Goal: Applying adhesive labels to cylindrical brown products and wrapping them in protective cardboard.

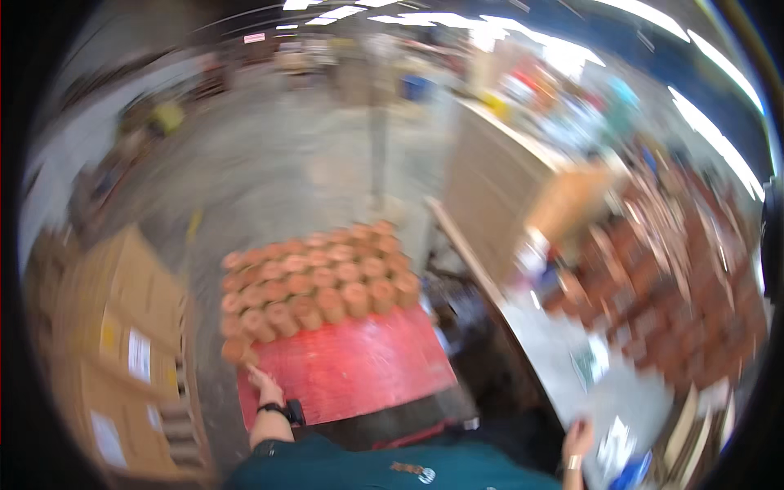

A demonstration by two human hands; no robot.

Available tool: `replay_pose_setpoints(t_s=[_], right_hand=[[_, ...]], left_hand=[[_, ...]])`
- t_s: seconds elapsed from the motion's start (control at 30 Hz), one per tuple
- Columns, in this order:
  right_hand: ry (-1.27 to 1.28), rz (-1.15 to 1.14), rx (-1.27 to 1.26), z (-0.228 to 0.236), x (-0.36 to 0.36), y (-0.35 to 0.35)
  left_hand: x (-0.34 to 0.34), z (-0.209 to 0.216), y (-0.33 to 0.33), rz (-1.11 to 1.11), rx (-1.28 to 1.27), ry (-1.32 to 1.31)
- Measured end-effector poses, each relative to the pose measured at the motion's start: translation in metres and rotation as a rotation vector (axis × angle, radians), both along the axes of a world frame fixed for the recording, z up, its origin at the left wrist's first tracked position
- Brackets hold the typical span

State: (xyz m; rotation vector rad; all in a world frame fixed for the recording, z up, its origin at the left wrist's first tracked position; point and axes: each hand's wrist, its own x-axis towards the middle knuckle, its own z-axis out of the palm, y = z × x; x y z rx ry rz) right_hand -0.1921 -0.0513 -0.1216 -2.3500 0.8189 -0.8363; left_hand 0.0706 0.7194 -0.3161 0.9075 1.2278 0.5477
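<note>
My left hand (pixel 265 385), with a dark watch on its wrist, reaches to the near left corner of a red tabletop (pixel 359 355). Its fingers are on a small terracotta pot (pixel 235 351), the nearest one on the left. Behind that pot, several rows of like terracotta pots (pixel 327 278) stand close together, seemingly upside down, over the table's far half. My right hand (pixel 578 439), with a band at its wrist, is low on the right beside a grey work surface (pixel 531 335). Blur hides its fingers and whether anything is in them.
Cardboard boxes (pixel 122 343) are stacked on a pallet at the left. At the right, reddish-brown stacked pieces (pixel 653 286) are smeared by motion. A tall wooden panel (pixel 498 180) and a large brown cardboard piece (pixel 572 196) stand beyond the grey surface. Concrete floor (pixel 269 171) stretches ahead.
</note>
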Motion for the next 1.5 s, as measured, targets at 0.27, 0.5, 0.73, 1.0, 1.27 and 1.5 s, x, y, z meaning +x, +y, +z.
replay_pose_setpoints(t_s=[0.27, 0.5, 0.73, 1.0, 1.27, 1.5], right_hand=[[-0.141, -0.098, 0.256, 0.054, -0.014, 0.017], [-0.064, -0.437, -0.351, 0.092, -0.086, -0.030], [0.353, -0.601, -0.091, 0.084, -0.104, -0.044], [0.409, -0.554, -0.068, 0.074, -0.107, -0.052], [-0.079, -0.400, 0.143, 0.091, -0.105, -0.056], [-0.014, -0.427, 0.078, 0.066, -0.098, -0.053]], left_hand=[[0.020, 0.124, -0.235, -1.324, -0.221, -0.015], [0.010, 0.288, -0.471, -2.251, -0.081, -0.147], [0.024, 0.346, -0.628, -2.497, 0.168, -0.358], [0.075, 0.394, -0.710, -1.917, 0.486, -0.785], [0.141, 0.461, -0.778, -1.787, 0.461, -0.813], [0.179, 0.453, -0.836, -1.805, 0.733, -0.887]])
